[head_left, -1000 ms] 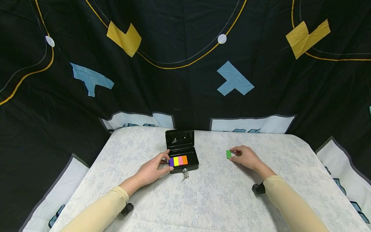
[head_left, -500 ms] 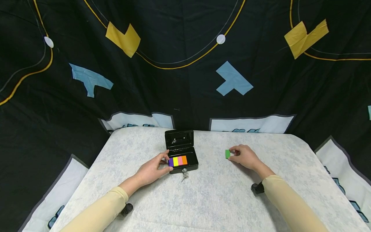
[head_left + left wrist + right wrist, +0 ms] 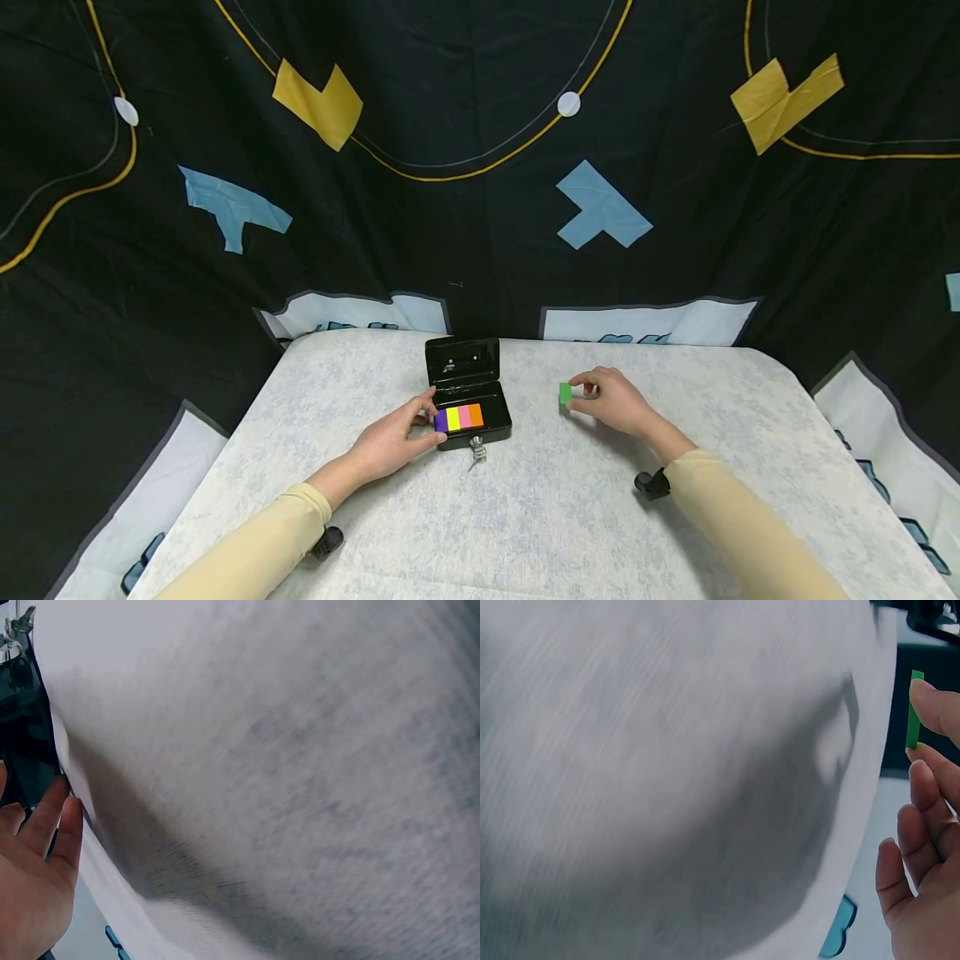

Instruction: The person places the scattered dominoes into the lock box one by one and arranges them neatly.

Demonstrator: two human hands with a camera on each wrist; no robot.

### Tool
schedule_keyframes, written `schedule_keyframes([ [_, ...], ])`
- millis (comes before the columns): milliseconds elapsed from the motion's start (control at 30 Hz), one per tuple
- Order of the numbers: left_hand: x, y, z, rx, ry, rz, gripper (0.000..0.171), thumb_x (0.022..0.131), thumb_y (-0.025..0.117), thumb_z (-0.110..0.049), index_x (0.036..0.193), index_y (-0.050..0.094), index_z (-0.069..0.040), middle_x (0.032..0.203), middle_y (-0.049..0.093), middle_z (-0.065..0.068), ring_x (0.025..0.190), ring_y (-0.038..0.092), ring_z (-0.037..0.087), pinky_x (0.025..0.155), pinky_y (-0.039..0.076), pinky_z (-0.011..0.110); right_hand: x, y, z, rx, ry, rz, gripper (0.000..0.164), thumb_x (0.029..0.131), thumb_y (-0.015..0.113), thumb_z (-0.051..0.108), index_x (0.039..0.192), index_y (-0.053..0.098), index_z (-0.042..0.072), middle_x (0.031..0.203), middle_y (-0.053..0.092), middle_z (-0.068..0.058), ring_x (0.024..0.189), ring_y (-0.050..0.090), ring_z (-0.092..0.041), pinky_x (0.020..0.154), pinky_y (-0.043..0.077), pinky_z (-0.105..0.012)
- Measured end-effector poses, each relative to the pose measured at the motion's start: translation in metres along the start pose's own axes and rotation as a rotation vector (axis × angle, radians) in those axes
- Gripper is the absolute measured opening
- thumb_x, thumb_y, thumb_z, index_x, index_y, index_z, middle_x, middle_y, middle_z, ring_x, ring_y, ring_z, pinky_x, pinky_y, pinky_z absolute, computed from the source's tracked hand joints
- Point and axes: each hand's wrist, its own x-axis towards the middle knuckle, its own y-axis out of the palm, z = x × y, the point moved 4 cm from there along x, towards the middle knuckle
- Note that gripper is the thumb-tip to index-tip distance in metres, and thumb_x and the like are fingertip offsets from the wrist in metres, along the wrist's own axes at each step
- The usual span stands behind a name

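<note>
A small black cash box (image 3: 498, 408) stands on the table with its lid (image 3: 462, 361) raised. Keys (image 3: 477, 448) hang from its front lock. Inside, along the front, lies a row of coloured strips: purple (image 3: 441, 421), yellow (image 3: 453, 418), pink (image 3: 464, 416) and orange (image 3: 476, 415). My left hand (image 3: 381, 439) holds the box at its left side, thumb at the front corner and a fingertip on the left rim. To the right of the box, my right hand (image 3: 615, 402) pinches a small flat green block (image 3: 565, 393) between thumb and index finger. The right wrist view shows the green block (image 3: 913, 712) edge-on.
A pale patterned cloth covers the table (image 3: 525, 517). Behind it hangs a black curtain (image 3: 480, 250) with yellow and blue tape shapes. A small black device sits under each sleeve, one at the left wrist (image 3: 327, 542) and one at the right (image 3: 652, 483).
My right hand has moved left with the green block, closer to the box. The left hand stays at the box, and the strips inside have not moved.
</note>
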Motion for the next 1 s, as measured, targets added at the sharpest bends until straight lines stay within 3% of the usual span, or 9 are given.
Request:
schedule_keyframes([
  [600,-0.001,-0.001,-0.003,0.001,-0.015,0.014,0.037,0.096,0.069,-0.048,0.119,0.055,-0.022,0.167,0.028,-0.004,0.124,0.060,0.020,0.094,0.049,0.051,0.012,0.017,0.048,0.037,-0.079,0.028,0.042,0.089,0.080,0.035,0.126,0.071,0.018,0.092,0.056,0.004,0.089,0.047,-0.018,0.074,0.042,-0.037],
  [1000,0.000,-0.001,-0.001,0.005,-0.020,0.010,0.037,0.096,0.069,-0.049,0.118,0.055,-0.023,0.167,0.029,-0.004,0.124,0.060,0.019,0.095,0.049,0.050,0.020,0.028,0.066,0.027,-0.123,0.040,0.040,0.087,0.082,0.036,0.123,0.073,0.021,0.089,0.056,0.005,0.089,0.046,-0.017,0.073,0.042,-0.036],
])
